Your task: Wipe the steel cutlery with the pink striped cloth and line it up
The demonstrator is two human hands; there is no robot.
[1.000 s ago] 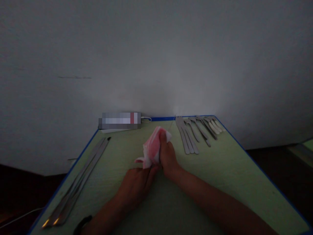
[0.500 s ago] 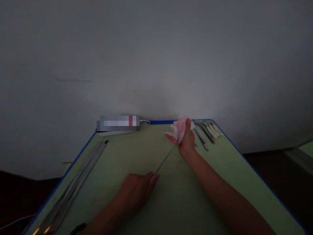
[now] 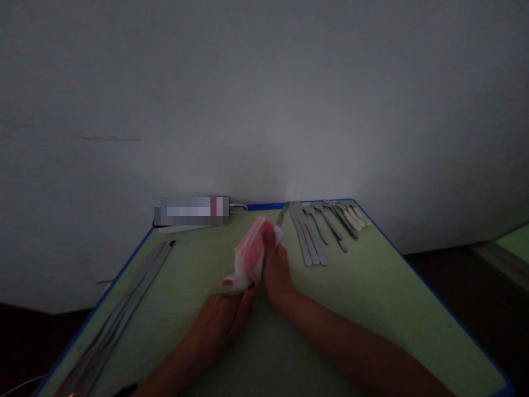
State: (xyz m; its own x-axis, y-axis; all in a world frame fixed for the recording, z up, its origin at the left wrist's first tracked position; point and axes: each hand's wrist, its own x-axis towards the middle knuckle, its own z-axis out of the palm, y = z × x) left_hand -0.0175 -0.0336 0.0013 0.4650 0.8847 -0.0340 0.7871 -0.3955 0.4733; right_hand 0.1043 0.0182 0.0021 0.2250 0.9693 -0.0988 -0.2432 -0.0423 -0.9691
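Note:
A pink and white cloth [image 3: 253, 251] is bunched in my right hand [image 3: 278, 270], which is closed around it. The blade of a table knife [image 3: 283, 214] sticks out past the cloth's far edge, so the cloth is wrapped about its middle. My left hand [image 3: 223, 317] is closed low at the knife's near end, just below the cloth; the handle is hidden by fingers and cloth. Right of the cloth, several flat-handled knives [image 3: 308, 237] lie side by side on the table.
Forks and spoons [image 3: 330, 226], some white-handled, lie at the table's [image 3: 363, 309] far right. Long thin metal pieces [image 3: 124, 314] run along the left side. A blurred-out box [image 3: 190, 211] with a white cable stands at the back left, against the wall [image 3: 264, 99].
My right hand and the cloth have come nearer along the knife, down to my left hand. The blade now shows beyond the cloth. The view has shifted slightly.

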